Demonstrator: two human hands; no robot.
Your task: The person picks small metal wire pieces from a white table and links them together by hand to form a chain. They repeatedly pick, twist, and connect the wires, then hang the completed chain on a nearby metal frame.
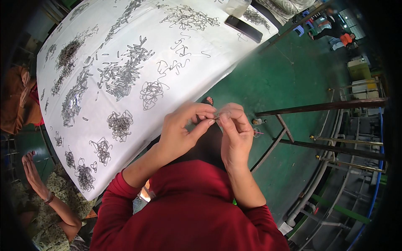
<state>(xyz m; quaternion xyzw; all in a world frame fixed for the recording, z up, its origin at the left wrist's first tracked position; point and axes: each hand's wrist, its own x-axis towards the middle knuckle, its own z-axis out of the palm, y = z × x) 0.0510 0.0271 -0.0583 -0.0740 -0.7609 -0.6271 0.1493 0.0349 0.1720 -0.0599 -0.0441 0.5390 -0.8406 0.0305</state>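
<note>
At far left we count one raised co-worker's hand (34, 178). On one white worktop (184, 75) we note two broad heaps of short metal pieces (123, 71) and at least four heaps of bent wires (120, 125), individually too dense to count. The left hand (181, 129) and right hand (236, 136) pinch one thin wire-like piece (216, 118) between fingertips, just right of the worktop's edge. At upper right lies one black phone (244, 28).

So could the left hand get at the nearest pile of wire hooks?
Probably yes: the pile of wire hooks lies uncovered on the white table, with nothing visible between, though the left hand seems occupied pinching a small piece.
</note>
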